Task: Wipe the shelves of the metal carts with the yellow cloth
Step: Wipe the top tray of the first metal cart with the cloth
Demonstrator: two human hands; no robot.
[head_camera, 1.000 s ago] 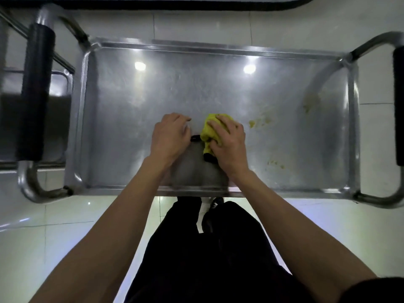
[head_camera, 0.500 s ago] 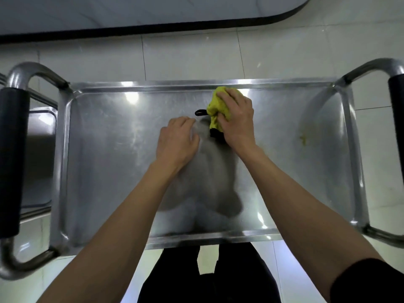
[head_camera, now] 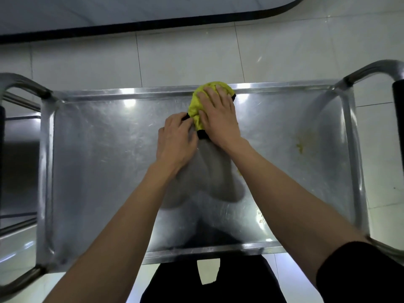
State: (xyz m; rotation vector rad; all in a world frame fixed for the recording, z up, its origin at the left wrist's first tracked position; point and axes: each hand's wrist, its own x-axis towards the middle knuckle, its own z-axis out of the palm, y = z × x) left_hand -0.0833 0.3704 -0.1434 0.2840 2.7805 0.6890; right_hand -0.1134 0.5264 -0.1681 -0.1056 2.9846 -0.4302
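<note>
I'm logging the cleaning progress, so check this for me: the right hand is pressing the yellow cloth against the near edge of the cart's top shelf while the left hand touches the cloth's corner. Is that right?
Not quite. The head view shows the right hand pressing the yellow cloth at the far edge of the cart's top shelf, not the near one. The left hand does touch the cloth's corner.

Both bare arms reach forward. The right hand (head_camera: 218,119) lies flat, fingers spread and pressing down; the left hand (head_camera: 176,141) sits just beside it, fingers curled.
</note>
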